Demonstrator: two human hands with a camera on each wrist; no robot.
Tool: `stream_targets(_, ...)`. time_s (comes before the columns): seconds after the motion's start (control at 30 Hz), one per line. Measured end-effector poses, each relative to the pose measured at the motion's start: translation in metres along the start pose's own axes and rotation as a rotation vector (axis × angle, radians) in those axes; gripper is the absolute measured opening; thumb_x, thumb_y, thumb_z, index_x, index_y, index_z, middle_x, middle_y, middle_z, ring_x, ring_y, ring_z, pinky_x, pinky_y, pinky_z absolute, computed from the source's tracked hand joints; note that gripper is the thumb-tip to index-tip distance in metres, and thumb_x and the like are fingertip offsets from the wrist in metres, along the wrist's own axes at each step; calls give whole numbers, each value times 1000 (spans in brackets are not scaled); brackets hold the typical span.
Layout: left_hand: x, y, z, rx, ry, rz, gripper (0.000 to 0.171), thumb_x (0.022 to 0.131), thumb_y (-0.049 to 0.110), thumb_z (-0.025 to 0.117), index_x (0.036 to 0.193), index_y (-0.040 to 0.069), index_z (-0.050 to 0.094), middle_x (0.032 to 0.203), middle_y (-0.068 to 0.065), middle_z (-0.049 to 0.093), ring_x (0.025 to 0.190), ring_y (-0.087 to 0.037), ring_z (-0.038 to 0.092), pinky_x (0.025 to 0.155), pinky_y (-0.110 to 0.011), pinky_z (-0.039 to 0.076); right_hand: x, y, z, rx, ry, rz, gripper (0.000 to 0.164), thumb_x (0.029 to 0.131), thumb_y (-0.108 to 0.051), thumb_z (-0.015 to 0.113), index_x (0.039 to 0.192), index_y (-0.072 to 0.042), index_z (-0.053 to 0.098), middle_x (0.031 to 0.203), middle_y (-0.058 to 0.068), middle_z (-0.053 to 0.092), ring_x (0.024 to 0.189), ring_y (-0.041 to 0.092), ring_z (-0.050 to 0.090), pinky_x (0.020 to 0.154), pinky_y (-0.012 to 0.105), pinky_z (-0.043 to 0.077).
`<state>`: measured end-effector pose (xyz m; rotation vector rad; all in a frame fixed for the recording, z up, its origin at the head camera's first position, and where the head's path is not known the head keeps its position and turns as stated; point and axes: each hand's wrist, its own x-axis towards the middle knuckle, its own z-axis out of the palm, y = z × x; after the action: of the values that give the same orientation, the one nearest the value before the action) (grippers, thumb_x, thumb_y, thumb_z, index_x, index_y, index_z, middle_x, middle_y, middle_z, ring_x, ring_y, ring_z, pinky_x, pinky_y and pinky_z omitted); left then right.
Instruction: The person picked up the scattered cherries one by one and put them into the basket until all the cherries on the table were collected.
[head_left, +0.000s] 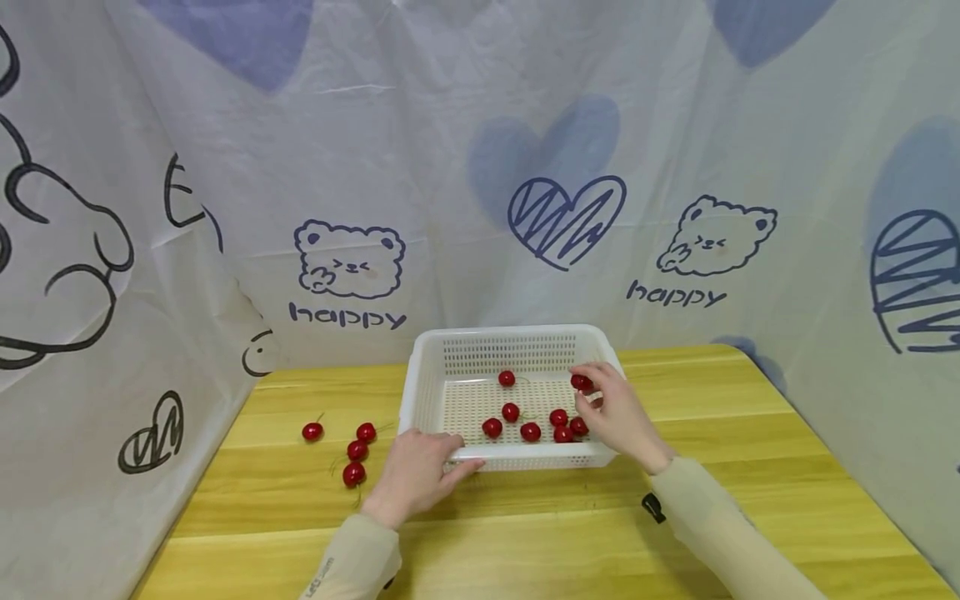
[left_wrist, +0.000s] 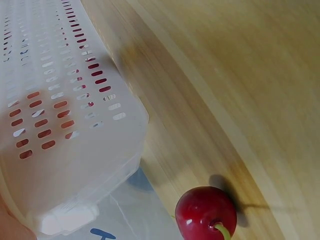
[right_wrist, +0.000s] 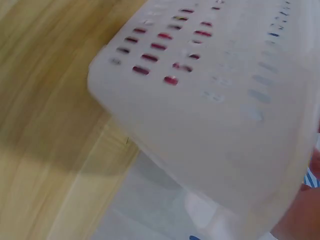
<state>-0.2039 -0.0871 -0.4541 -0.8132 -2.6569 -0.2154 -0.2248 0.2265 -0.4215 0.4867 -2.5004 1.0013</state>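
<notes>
A white plastic basket (head_left: 517,454) with slotted walls stands on the table, several red cherries (head_left: 530,432) lying on its floor. My left hand (head_left: 420,473) grips the basket's front rim near the left corner, fingers over the inside and thumb along the front. Over the basket's right side, my right hand (head_left: 621,417) pinches a dark red cherry (head_left: 580,382) between thumb and fingers; part of the fruit is hidden by the fingers. In the left wrist view, fingers show through the slots, and a loose cherry (left_wrist: 206,212) lies beside the basket.
Left of the basket, several stemmed cherries lie on the wooden table (head_left: 510,542), among them one set apart (head_left: 312,432). A small black object (head_left: 653,507) shows by the right sleeve. A printed white curtain (head_left: 450,167) hangs behind the table and along its sides.
</notes>
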Motion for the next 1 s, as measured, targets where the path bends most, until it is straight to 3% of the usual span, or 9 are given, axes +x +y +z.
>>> stream_targets(0.23, 0, 1, 0, -7, 11, 4, 39, 94, 60, 57, 76, 27, 58, 60, 17, 53, 56, 0, 42, 64, -25, 45, 1, 6, 7, -109, -36, -32, 34, 93, -4, 62, 125, 6, 64, 138, 27, 55, 115, 40, 63, 85, 47, 61)
stream_targets(0.4, 0, 1, 0, 3, 13, 5, 38, 94, 60, 57, 76, 27, 59, 61, 17, 54, 56, 0, 42, 63, -25, 45, 1, 10, 11, -167, -31, -79, 31, 90, -8, 64, 117, 8, 67, 136, 31, 56, 122, 48, 57, 101, 60, 50)
stream_targets(0.5, 0, 1, -1, 5, 14, 7, 39, 94, 61, 57, 76, 27, 59, 61, 17, 53, 56, 0, 42, 63, -24, 45, 2, 11, 13, -181, -48, -65, 33, 92, -13, 62, 117, 8, 67, 139, 32, 54, 124, 51, 54, 106, 64, 44)
stream_targets(0.63, 0, 1, -1, 0, 16, 9, 39, 94, 61, 56, 77, 26, 60, 61, 17, 54, 56, 0, 42, 62, -24, 44, 2, 10, 13, -197, -106, -22, 37, 96, -17, 60, 122, 8, 65, 147, 33, 47, 132, 52, 48, 113, 64, 38)
stream_targets(0.8, -1, 2, -1, 5, 20, 9, 39, 94, 61, 56, 77, 26, 60, 62, 16, 56, 57, 0, 44, 62, -24, 45, 1, 11, 14, -215, -144, -27, 32, 100, -17, 57, 120, 5, 67, 148, 33, 47, 138, 51, 44, 117, 65, 33)
stream_targets(1.0, -1, 1, 1, 16, 14, 8, 40, 94, 62, 55, 78, 27, 61, 64, 15, 59, 58, -1, 48, 64, -25, 47, -2, 10, 15, -203, -149, -37, 25, 101, -17, 56, 111, 0, 72, 127, 22, 65, 120, 39, 61, 107, 55, 48)
